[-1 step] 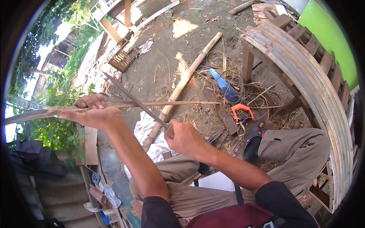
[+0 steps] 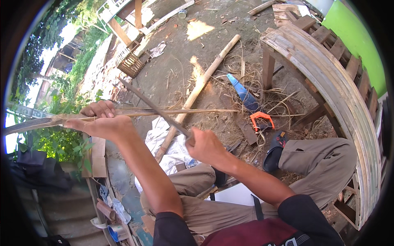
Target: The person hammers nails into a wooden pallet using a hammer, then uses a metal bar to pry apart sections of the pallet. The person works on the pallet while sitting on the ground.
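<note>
My left hand [image 2: 102,123] is closed around a long split bamboo piece [image 2: 184,111], dry and brownish, which stretches across to the right and beyond my fist to the left. In my right hand [image 2: 209,151] is a long, narrow-bladed knife [image 2: 150,102], its handle mostly hidden by my fingers. The blade slants up to the left and crosses the bamboo piece to the right of my left hand. Whether blade and bamboo touch, I cannot tell.
A thick bamboo pole [image 2: 205,78] lies on the dirt over a white cloth [image 2: 158,137]. Beyond my feet lies a handsaw with a blue blade and orange handle [image 2: 262,121] among fibre scraps [image 2: 283,98]. A slatted wooden bench [image 2: 336,82] curves along the right.
My right hand has moved slightly to the right and toward me, drawing the knife along with it. My left hand and the bamboo piece stay nearly in place.
</note>
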Tool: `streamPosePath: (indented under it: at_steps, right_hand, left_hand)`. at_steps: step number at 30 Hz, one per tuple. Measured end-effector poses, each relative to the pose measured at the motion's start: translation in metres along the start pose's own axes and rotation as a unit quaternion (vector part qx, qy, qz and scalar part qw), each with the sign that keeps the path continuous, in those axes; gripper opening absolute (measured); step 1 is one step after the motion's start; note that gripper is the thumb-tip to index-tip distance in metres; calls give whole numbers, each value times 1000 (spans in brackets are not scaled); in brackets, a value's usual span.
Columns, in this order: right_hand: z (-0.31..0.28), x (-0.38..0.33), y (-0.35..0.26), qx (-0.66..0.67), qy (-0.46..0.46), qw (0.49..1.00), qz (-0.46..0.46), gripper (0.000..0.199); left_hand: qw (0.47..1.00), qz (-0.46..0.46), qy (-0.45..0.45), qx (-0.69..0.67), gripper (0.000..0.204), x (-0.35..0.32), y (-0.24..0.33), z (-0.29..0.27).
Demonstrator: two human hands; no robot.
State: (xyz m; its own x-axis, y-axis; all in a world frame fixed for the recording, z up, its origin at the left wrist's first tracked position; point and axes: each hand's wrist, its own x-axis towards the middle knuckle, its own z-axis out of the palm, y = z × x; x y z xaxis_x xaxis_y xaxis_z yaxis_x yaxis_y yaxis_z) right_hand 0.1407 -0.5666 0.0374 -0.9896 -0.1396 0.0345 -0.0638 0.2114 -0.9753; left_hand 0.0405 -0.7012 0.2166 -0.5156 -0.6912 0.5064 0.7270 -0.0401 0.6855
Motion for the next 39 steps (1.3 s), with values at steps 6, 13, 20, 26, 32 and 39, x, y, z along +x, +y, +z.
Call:
streamPosePath:
  at_steps: [6, 13, 20, 26, 32, 39]
  right_hand:
    - [-14, -2, -11, 7, -7, 1000, 14, 22]
    - [-47, 9, 92, -149, -75, 976, 141, 28]
    - [-12, -14, 31, -28, 18, 998, -61, 25]
    - [-59, -11, 266, -309, -27, 934, 179, 27]
    - [-52, -38, 305, -215, 51, 942, 254, 35]
    - [-26, 14, 195, 261, 166, 921, 235, 44]
  left_hand:
    - [1000, 12, 8, 15, 69, -6, 2, 7]
    - [1000, 10, -18, -4, 69, -7, 9, 0]
    - [998, 32, -50, 4, 68, -22, 10, 4]
    - [999, 6, -20, -25, 69, -7, 0, 3]
    - [992, -13, -90, -89, 69, 22, -12, -35]
    - [990, 37, -12, -135, 63, 61, 4, -78]
